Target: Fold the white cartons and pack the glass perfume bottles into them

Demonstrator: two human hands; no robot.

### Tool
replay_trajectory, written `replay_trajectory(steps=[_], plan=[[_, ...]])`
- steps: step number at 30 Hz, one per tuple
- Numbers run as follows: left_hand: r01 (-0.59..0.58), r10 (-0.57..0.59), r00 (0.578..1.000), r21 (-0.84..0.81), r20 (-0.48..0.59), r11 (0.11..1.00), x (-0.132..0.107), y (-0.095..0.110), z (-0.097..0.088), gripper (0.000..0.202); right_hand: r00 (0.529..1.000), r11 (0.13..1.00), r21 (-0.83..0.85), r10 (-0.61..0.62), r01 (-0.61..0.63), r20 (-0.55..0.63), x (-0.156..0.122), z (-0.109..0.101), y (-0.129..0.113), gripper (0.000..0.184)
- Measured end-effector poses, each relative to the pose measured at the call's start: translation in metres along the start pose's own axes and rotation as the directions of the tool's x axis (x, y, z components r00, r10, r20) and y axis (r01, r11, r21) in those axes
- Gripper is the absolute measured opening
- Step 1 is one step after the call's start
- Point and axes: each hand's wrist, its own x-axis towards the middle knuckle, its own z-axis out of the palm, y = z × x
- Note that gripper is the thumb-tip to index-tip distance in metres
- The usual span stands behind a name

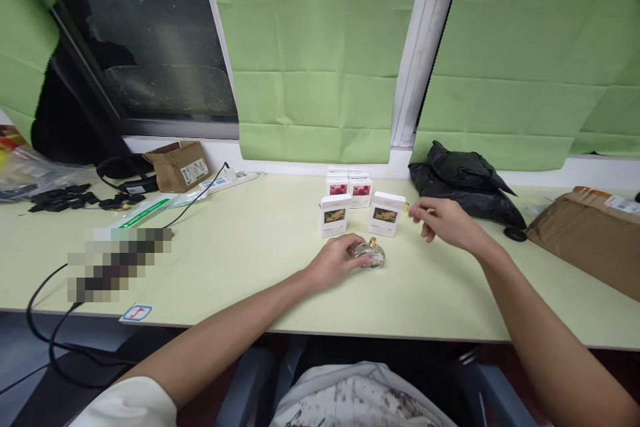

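Observation:
A round clear glass perfume bottle (373, 255) with a gold-coloured neck stands on the table. My left hand (337, 260) is closed round its left side, thumb in front and fingers behind. My right hand (443, 220) is lifted to the right, fingers loosely bent and apart, with nothing visible in it. Its fingertips are close to a small yellowish object (406, 207), partly hidden behind a box and too small to name. Two white boxes with yellow-flower pictures, a left box (333, 216) and a right box (386, 215), stand upright behind the bottle.
Several white boxes with red pictures (360, 192) stand farther back. Black plastic bags (463, 183) and a large cardboard box (590, 240) lie at right. At left are an open cardboard box (179, 167), a power strip (233, 180), cables and black parts (65, 199).

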Motion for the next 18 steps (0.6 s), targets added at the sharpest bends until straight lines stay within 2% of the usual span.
replay_trajectory(steps=[2,3,6,10,12,14,18], plan=[[0.003,-0.003,1.000,0.005,0.004,1.000,0.000,0.000,0.000,0.040,0.982,0.970,-0.213,0.081,-0.117,-0.171,0.020,-0.003,0.014,0.030],[0.003,-0.003,1.000,0.003,0.007,1.000,0.000,0.000,-0.001,0.040,0.975,0.932,-0.328,0.088,-0.152,-0.203,0.031,-0.001,0.019,0.030],[-0.004,0.004,1.000,-0.005,0.013,1.000,-0.001,0.001,-0.001,0.039,0.970,0.881,-0.428,0.121,-0.203,-0.211,0.061,0.015,0.029,0.034],[-0.005,0.005,1.000,-0.004,0.014,1.000,0.000,0.000,0.000,0.041,0.968,0.850,-0.467,0.178,-0.242,-0.178,0.083,0.039,0.036,0.024],[-0.005,0.005,1.000,-0.008,0.008,1.000,0.000,-0.001,0.001,0.041,0.967,0.845,-0.475,0.172,-0.244,-0.190,0.084,0.042,0.037,0.022],[-0.010,0.010,1.000,-0.012,0.002,1.000,0.000,-0.001,0.001,0.042,0.964,0.847,-0.475,0.147,-0.238,-0.221,0.078,0.038,0.038,0.021],[-0.011,0.011,1.000,-0.017,0.006,1.000,0.000,0.001,0.000,0.042,0.940,0.871,-0.432,0.090,-0.235,-0.329,0.041,0.013,0.027,0.024]])
